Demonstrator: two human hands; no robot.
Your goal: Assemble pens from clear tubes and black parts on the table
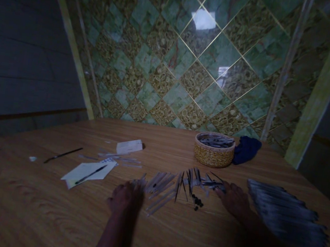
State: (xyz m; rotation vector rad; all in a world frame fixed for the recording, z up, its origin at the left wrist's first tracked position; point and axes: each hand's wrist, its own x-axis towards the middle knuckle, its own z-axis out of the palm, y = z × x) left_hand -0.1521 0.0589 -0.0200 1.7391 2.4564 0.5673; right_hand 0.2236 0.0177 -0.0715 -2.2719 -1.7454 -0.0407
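My left hand (126, 197), blurred by motion, rests at the left end of a row of clear plastic pen barrels (162, 182). Its fingers curl down beside small clear pieces, and what they hold, if anything, is smeared. To the right, my right hand (235, 199) reaches in with thumb and fingers drawn together at dark, thin pen parts (212, 183); the exact piece is hidden. Between my hands lie slim black sticks like pen refills (183, 186) and a small cluster of black caps or plugs (197, 201).
A woven basket (213, 157) full of pens stands at the back right, touching dark blue cloth (246, 150). Dark pens (287, 216) lie in rows at right. Left are paper (91, 173) with a pen on it, a white box (129, 146) and a thin black stick (64, 154).
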